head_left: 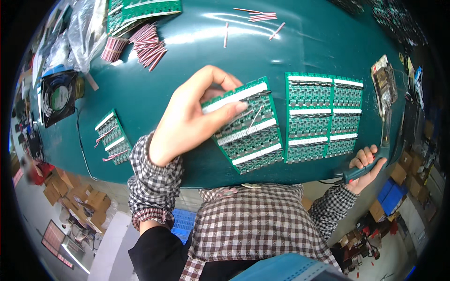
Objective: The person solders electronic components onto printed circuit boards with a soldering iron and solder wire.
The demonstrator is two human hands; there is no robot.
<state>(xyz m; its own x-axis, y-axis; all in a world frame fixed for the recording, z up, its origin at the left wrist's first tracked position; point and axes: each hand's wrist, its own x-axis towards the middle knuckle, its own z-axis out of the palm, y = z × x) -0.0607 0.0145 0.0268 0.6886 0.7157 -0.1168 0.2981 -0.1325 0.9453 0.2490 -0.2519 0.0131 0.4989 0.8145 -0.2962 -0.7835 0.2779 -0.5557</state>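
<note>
My left hand (187, 114) grips a green circuit board panel (253, 150) by its upper left part, thumb on top and fingers behind the far edge. The panel has white strips across it and sits at a slant. A thin pale wire (255, 118) lies over its middle. At the right edge of the table, my right hand (364, 169) is closed around the dark green handle of a soldering iron (352, 174). The iron's metal shaft points away toward a stained solder holder (385, 84). Between my hands lie more board panels (309, 126), side by side.
A small board piece (113, 136) with red and white wires lies at left, near a black fan (58, 97). Wire bundles (147, 45), stacked boards (145, 10) and plastic bags (86, 35) sit at the far left. Loose wires (262, 17) lie at the back.
</note>
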